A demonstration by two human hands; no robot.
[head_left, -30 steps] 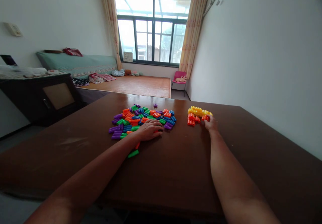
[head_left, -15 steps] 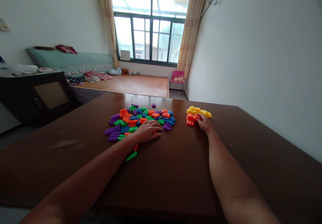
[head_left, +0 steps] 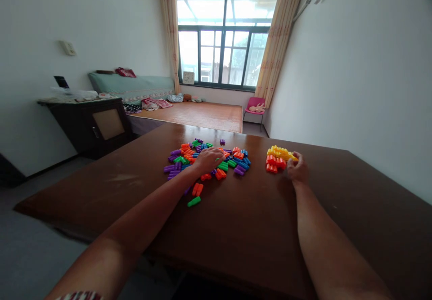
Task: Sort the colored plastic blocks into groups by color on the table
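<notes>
A mixed pile of purple, green, blue and orange plastic pieces point(head_left: 174, 167) lies on the brown table point(head_left: 236, 228). My left hand point(head_left: 209, 159) rests over the middle of this pile, fingers bent down among the pieces; what its fingertips hold, if anything, is hidden. To the right, yellow pieces point(head_left: 279, 152) lie in a row behind a group of orange-red pieces point(head_left: 275, 163). My right hand point(head_left: 298, 167) is at the right end of both groups, its fingers bent together against the last yellow piece. Nearer the front are a loose green piece point(head_left: 194, 201) and orange pieces point(head_left: 197, 189).
One purple piece point(head_left: 222, 142) sits apart behind the pile. Beyond the table are a low bed point(head_left: 209, 114), a pink chair point(head_left: 254, 104) with a soft toy, and a dark cabinet point(head_left: 88, 124) at the left. A wall runs along the right.
The view has turned left. My left hand has moved farther back over the pile, uncovering orange pieces. My right hand has shifted from the orange-red pieces to the right end of the yellow row.
</notes>
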